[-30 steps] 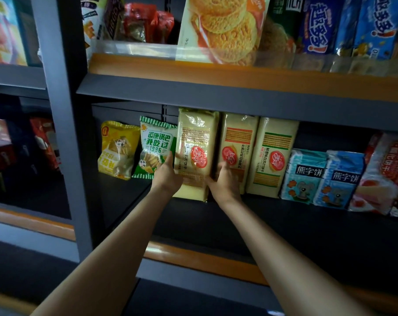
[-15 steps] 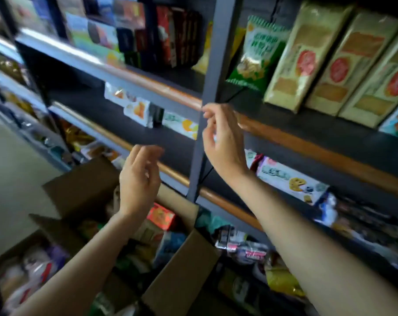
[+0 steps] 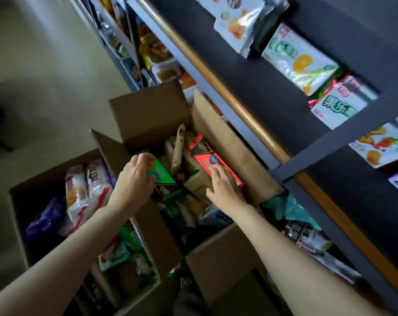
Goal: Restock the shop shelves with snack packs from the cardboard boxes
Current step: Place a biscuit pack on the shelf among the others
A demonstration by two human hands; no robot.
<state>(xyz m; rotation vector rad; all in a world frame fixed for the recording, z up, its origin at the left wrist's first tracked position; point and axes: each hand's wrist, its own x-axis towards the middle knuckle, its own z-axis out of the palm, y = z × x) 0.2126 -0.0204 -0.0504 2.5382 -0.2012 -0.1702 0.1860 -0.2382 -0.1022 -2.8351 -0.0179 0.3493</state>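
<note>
Below, both hands reach into an open cardboard box (image 3: 147, 115) that stands on the floor against the shop shelves (image 3: 257, 124). The left hand (image 3: 134, 181) has its fingers curled over the top edge of a green snack pack (image 3: 162, 172) standing near the box's left flap. The right hand (image 3: 225, 190) lies with fingers fairly straight and spread on a red snack pack (image 3: 208, 159), which leans against the box's right wall; whether the thumb hooks under the pack cannot be told. Between the two hands the box is crowded with more packs in tan, green and dark wrappers, several standing on end. A second cardboard box (image 3: 17, 201) sits just left of the first, holding white-and-red bags (image 3: 86, 190) and a blue one. On the dark shelves to the right, pale packs printed with orange fruit (image 3: 298, 58) lie in a row behind a wood-coloured shelf edge (image 3: 216, 80). Motion blur softens the shelving.
</note>
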